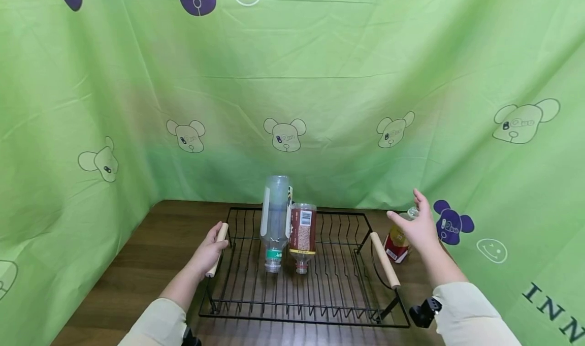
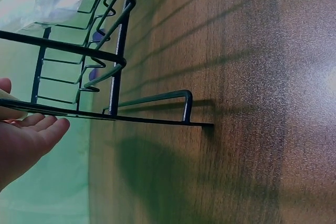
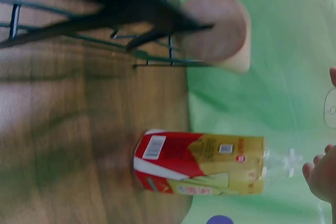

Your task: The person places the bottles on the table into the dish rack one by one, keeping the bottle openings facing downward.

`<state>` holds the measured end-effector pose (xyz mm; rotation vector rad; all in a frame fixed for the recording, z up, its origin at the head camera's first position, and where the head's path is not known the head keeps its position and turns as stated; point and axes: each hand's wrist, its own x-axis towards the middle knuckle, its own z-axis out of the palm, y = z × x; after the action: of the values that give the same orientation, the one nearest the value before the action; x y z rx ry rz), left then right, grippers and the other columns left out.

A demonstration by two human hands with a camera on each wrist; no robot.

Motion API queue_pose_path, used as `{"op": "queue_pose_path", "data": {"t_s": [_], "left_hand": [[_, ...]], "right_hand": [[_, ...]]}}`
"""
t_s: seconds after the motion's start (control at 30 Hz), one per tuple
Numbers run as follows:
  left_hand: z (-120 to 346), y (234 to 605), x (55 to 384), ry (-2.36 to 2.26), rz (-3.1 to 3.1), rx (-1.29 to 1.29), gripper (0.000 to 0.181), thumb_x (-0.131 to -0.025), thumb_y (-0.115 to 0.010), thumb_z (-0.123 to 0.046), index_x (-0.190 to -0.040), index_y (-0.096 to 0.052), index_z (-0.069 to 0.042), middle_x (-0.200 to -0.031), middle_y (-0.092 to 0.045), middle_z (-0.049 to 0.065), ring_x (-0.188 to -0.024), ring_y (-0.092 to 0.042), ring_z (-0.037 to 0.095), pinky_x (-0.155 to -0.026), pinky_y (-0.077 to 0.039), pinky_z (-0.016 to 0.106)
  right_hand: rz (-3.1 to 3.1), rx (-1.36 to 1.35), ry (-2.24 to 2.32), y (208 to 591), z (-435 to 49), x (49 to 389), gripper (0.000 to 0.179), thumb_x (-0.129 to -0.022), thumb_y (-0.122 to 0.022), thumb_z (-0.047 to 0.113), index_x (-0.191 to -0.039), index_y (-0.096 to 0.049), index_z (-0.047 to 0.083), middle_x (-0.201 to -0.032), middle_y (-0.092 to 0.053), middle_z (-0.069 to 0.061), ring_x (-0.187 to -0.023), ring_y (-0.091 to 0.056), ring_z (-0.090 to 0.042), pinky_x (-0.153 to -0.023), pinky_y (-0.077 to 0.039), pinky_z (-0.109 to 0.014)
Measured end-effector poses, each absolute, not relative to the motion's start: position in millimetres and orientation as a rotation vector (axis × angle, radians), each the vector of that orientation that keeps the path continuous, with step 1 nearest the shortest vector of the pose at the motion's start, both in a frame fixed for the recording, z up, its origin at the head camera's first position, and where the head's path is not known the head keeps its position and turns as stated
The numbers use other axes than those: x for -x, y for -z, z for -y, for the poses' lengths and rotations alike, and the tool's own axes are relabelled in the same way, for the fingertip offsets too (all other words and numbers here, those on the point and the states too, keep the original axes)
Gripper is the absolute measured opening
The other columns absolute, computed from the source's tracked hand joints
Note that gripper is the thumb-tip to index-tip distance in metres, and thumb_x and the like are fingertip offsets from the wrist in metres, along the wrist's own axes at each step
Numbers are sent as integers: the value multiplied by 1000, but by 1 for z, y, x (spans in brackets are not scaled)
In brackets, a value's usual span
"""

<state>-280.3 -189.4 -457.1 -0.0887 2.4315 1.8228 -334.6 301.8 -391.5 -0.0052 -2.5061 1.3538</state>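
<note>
A black wire dish rack point(image 1: 329, 305) with two wooden handles stands on the table. My left hand point(image 1: 209, 251) holds its left wooden handle point(image 1: 222, 234), thumb over the top. Two empty plastic bottles lean neck-down in the rack: a tall clear one with a green neck band point(image 1: 275, 216) and a shorter one with a dark red label point(image 1: 303, 229). To the right of the rack, a plastic bottle with a red and yellow label point(image 3: 202, 162) stands upright. My right hand point(image 1: 418, 228) is by its neck, thumb and fingers spread, partly hiding it in the head view.
The right wooden handle point(image 1: 385, 259) of the rack juts up between the rack and the standing bottle. A green printed cloth point(image 1: 292, 97) hangs round the back and sides of the brown wooden table point(image 1: 155, 249).
</note>
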Motion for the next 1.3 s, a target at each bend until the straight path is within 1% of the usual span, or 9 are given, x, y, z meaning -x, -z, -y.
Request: {"op": "queue_pose_path", "data": {"t_s": [0.1,0.33,0.57,0.7,0.97,1.17,1.3], "left_hand": [[190,458,281,-1819,-2432,89,70,-100,-41,-11,-158,-2,-7,-161,-2,31,-146,-11,50,-116,-16,64],[190,458,281,-1825,-2433,87,70,-100,-41,-11,-158,-2,-7,-161,-2,31,-146,-11,51,-116,-15,65],[189,459,281,-1838,-2424,86,69,-100,-40,-11,-158,-2,-6,-161,-1,30,-147,-9,49,-117,-15,63],[189,459,281,-1833,-2429,82,69,-100,-40,-11,-158,-2,-6,-161,-1,30,-147,-9,49,-117,-14,63],[190,458,281,-1809,-2446,90,69,-100,-41,-11,-158,-3,-7,-161,-3,31,-146,-11,50,-116,-16,65],[190,460,282,-1816,-2447,95,69,-100,-41,-10,-158,-3,-7,-160,-4,31,-146,-12,50,-116,-16,64],[190,458,282,-1817,-2443,94,69,-100,-41,-10,-158,-2,-6,-161,-3,31,-146,-12,51,-116,-17,65]], "right_hand": [[2510,79,-1328,396,-307,333,99,-90,-69,32,-159,0,15,-161,-7,-29,-144,-15,-55,-112,-18,-69],[2481,208,-1274,408,-318,335,97,-88,-70,28,-158,-6,12,-160,-12,-30,-144,-18,-52,-113,-20,-68],[2501,290,-1295,428,-328,338,98,-88,-70,26,-158,-4,11,-159,-9,-33,-144,-17,-53,-113,-20,-67],[2489,312,-1319,438,-332,341,99,-87,-71,24,-158,-4,11,-160,-8,-32,-145,-17,-53,-114,-19,-66],[2497,361,-1321,456,-337,344,101,-85,-73,21,-158,-4,8,-158,-12,-34,-144,-17,-53,-116,-18,-63],[2499,390,-1330,463,-338,346,102,-84,-73,20,-157,-4,7,-158,-12,-34,-143,-17,-54,-116,-17,-63],[2509,399,-1319,466,-338,348,102,-83,-73,18,-157,-4,6,-157,-15,-35,-143,-19,-54,-116,-18,-62]]}}
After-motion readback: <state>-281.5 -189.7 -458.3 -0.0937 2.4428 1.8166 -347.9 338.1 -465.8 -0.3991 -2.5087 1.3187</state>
